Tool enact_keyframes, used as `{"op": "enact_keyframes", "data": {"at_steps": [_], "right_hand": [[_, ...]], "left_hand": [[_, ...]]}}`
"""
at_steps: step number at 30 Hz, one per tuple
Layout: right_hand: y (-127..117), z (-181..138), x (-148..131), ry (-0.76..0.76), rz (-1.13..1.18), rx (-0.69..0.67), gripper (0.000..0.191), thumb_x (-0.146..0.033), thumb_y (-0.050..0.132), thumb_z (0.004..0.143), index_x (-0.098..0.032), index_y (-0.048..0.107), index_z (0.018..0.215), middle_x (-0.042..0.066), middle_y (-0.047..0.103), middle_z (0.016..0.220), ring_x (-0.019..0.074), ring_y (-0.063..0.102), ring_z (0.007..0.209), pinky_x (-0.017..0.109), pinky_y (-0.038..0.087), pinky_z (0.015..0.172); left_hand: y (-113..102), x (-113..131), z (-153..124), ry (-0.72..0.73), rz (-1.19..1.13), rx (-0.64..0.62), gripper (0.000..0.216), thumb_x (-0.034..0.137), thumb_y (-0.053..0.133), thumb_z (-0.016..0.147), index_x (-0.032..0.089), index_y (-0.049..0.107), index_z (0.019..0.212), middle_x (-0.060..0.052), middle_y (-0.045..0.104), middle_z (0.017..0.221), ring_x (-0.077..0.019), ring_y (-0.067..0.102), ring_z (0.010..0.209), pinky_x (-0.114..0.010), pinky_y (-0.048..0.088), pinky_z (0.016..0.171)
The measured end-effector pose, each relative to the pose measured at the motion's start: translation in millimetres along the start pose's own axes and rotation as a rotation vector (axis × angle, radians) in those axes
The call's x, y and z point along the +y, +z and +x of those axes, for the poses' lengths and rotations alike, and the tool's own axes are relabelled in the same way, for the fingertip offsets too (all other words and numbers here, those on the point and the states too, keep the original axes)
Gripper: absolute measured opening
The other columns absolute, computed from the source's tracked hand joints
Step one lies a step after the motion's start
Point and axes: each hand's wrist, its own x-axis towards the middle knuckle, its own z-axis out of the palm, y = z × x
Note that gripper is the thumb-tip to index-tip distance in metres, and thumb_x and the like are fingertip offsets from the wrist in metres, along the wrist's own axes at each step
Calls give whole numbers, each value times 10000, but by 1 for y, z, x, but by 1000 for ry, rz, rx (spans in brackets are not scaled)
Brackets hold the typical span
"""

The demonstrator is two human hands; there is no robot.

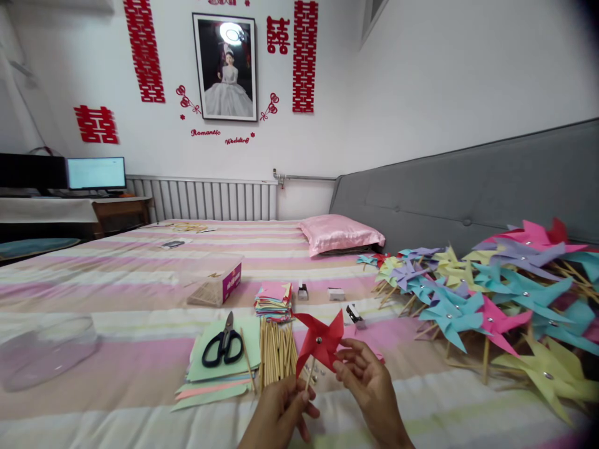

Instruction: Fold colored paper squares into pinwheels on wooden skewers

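A red paper pinwheel [319, 338] with a shiny pin at its centre stands upright on a thin wooden stick between my hands. My left hand [283, 408] grips the stick below the blades. With thumb and fingers, my right hand [367, 380] pinches the edge of the right-hand blade. Just left of the pinwheel lies a bundle of wooden sticks [277, 352]. Black-handled scissors [223, 344] rest on a pile of coloured paper sheets [213, 386]. Behind the sticks is a stack of small paper squares [274, 302]. Tiny shiny pins are partly hidden behind the hands.
Many finished pinwheels [505, 299] are heaped at the right against the grey headboard [449, 187]. A stapler-like metal tool [355, 315], small boxes [336, 294], an open purple-sided box [218, 288] and a clear plastic container [51, 349] lie on the striped bed. A pink pillow [341, 234] is farther back.
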Motion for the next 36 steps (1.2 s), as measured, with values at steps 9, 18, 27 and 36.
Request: {"op": "enact_keyframes", "data": {"at_steps": [9, 18, 27, 36], "right_hand": [[-5, 2, 1, -15, -113, -51, 262, -295, 671, 686, -172, 558, 888, 69, 631, 841, 217, 621, 778, 301, 491, 670], [-2, -3, -3, -59, -270, -79, 236, -317, 684, 659, -166, 605, 822, 62, 666, 770, 208, 626, 700, 267, 491, 589], [-1, -2, 0, -145, -411, -67, 179, -336, 639, 709, -164, 659, 752, 57, 675, 692, 179, 609, 601, 250, 491, 549], [4, -10, -6, -274, -459, -243, 289, -284, 623, 719, -194, 634, 994, 68, 677, 814, 158, 605, 575, 249, 492, 519]], "left_hand": [[1, -2, -1, -32, 22, -9, 407, 515, 479, 741, 111, 511, 769, -58, 614, 641, -85, 473, 426, -229, 394, 422], [2, -1, -1, -36, 16, -2, 422, 539, 479, 725, 119, 496, 763, -49, 599, 617, -89, 462, 420, -235, 391, 416], [2, 5, -3, -38, 46, -2, 436, 550, 456, 732, 119, 505, 770, -37, 602, 582, -71, 446, 378, -201, 330, 388], [0, 4, 0, -18, 13, -9, 403, 532, 482, 735, 131, 529, 738, -8, 571, 576, -74, 444, 397, -206, 357, 392]]}}
